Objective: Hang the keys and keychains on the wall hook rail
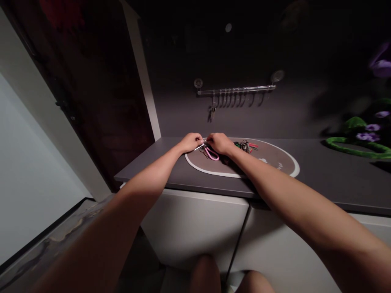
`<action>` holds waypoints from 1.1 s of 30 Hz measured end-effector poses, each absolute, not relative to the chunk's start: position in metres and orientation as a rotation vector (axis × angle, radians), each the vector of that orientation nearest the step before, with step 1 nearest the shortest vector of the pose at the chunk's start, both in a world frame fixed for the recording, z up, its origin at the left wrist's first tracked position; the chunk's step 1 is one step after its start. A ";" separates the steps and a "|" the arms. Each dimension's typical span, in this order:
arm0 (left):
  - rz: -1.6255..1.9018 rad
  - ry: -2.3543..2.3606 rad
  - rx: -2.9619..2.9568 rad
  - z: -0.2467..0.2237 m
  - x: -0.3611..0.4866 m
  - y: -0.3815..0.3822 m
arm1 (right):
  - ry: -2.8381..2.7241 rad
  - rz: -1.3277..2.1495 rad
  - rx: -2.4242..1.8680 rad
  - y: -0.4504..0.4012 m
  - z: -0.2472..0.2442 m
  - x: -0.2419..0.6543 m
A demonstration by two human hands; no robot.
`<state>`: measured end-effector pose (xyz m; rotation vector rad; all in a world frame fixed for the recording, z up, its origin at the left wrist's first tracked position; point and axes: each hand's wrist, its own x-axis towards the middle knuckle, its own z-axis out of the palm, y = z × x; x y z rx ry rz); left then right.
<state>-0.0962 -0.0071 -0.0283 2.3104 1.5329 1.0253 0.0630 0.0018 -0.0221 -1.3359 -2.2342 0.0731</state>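
Observation:
Both hands are close together over the left part of an oval brown mat with a white rim (210, 172). My left hand (192, 141) is closed on a bunch of keys (200, 147), with its thumb and finger pinched. A pink braided strap (213, 156) hangs from the bunch and lies on the mat. Right beside it, my right hand (219, 142) has its fingers curled in at the same bunch; what its fingertips grip is hidden. Another bunch of keys (245, 146), with red and green pieces, lies on the mat just right of my right wrist.
A clear rail with several hooks (238, 90) is fixed to the dark wall, and a key (213, 110) hangs at its left end. Purple flowers with green stems (368, 136) stand on the counter (317, 179) at right. White cabinet doors (195, 224) are below.

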 end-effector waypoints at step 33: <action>1.467 0.908 1.595 -0.025 -0.091 -0.004 | -1.532 1.074 -0.731 -0.007 -0.013 0.053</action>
